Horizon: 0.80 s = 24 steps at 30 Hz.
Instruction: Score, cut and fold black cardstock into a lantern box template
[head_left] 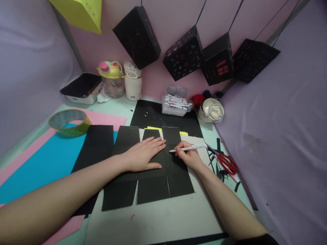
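Observation:
A sheet of black card (pixel 153 189), creased into panels and slit along its top and bottom edges, lies flat on a pale board (pixel 158 224). My left hand (pixel 145 153) rests palm down on its middle, fingers stretched out and holding nothing. In my right hand (pixel 187 157) is a white pen (pixel 191 147), pinched between thumb and fingers. Its tip points left and meets or nearly meets the card's right-hand panel, just right of my left fingertips. Faint light lines show on that panel.
Red-handled scissors (pixel 227 164) lie among black scraps at right. At left are a tape roll (pixel 68 122), blue paper (pixel 46 160) and pink paper (pixel 102 117). A pen box (pixel 175 105), bottles and a round cream container (pixel 211 109) stand behind. Black paper boxes (pixel 182 54) hang overhead.

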Each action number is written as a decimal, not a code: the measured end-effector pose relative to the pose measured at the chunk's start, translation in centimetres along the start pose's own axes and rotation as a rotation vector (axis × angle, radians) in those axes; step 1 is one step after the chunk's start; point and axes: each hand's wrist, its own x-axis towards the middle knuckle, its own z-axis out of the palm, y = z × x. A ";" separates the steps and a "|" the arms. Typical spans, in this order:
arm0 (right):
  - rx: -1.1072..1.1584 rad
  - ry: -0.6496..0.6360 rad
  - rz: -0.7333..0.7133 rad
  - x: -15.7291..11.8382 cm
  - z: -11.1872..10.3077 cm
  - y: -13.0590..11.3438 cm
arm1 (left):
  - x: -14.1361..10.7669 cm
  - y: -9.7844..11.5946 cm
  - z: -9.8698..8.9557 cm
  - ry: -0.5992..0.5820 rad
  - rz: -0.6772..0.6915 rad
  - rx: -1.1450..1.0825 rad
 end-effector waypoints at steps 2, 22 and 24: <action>-0.006 -0.006 0.000 0.0 -0.1 -0.1 | 0.0 0.0 0.0 0.001 0.000 -0.005; -0.068 -0.008 -0.121 0.0 -0.2 -0.9 | 0.0 -0.1 0.1 0.010 0.008 -0.015; -0.070 -0.008 -0.115 0.0 -0.2 -0.9 | 0.0 0.0 0.1 0.010 0.008 -0.011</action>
